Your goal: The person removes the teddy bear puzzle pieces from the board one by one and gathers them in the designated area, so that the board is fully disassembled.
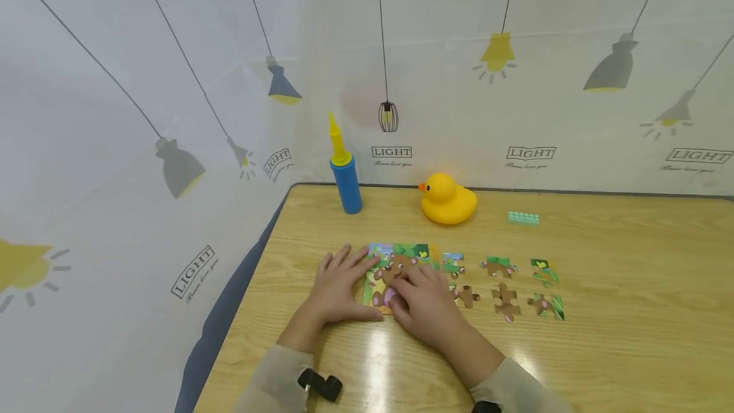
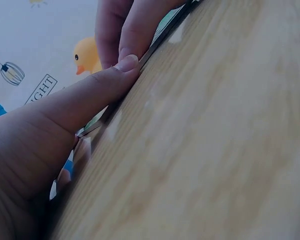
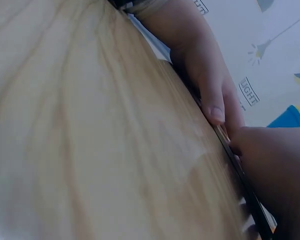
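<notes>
A puzzle board (image 1: 376, 293) with a brown bear picture lies on the table, partly covered by both hands. My left hand (image 1: 339, 289) rests along its left side with spread fingers, the thumb reaching along the near edge. Over the board's lower right part is my right hand (image 1: 427, 304), its fingers bent down onto the picture; whether a piece is between them is hidden. In the left wrist view, the right fingers (image 2: 135, 32) come down beside the left thumb (image 2: 97, 92). The right wrist view has the left hand (image 3: 210, 75) at the board's edge.
Several loose puzzle pieces lie right of the board, among them a bear piece (image 1: 506, 302) and a green corner piece (image 1: 543, 271). Behind stand a blue and yellow pump (image 1: 346, 183), a yellow rubber duck (image 1: 448, 201) and a mint toy brick (image 1: 523, 217), near the wall.
</notes>
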Tool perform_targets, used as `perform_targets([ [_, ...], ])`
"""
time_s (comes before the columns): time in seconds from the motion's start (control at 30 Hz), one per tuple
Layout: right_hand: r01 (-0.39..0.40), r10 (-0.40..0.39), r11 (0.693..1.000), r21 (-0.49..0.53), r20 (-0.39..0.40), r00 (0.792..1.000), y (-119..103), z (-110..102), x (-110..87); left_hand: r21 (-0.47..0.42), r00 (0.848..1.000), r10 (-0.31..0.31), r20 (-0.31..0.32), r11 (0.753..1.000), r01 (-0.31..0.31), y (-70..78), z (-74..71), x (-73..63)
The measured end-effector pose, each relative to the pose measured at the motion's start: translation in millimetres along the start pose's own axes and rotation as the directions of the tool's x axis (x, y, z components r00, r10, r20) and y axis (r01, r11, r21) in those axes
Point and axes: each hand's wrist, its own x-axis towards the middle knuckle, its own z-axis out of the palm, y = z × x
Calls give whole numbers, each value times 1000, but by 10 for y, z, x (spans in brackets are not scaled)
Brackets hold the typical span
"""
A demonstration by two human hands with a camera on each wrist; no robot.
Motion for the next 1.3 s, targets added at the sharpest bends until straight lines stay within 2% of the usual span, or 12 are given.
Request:
perform_targets([
  [0.27, -41, 42, 999, -16, 31, 999, -115, 91, 70, 13, 1000, 1, -21, 1000, -1, -3, -4, 4],
  [0.47, -98, 96, 994, 43, 48, 994, -119, 112, 111, 17, 1000, -8, -22, 1000, 8, -5, -18, 11],
  [0.67, -206, 190, 972, 117, 134, 973, -100, 89, 184, 24, 999, 2, -32, 1000, -1, -4, 1, 10],
  [0.83, -262, 230, 952, 156, 199, 953, -72, 67, 218, 29, 999, 14, -34, 999, -13, -3, 13, 14],
  [1.0, -278, 239, 943, 182, 209, 948, -66, 42, 223, 34, 1000, 14, -21, 999, -13, 2, 5, 20],
  [1.3, -269, 232, 936, 226, 174, 957, -82, 36, 202, 30, 1000, 8, -26, 1000, -7, 2, 3, 15],
])
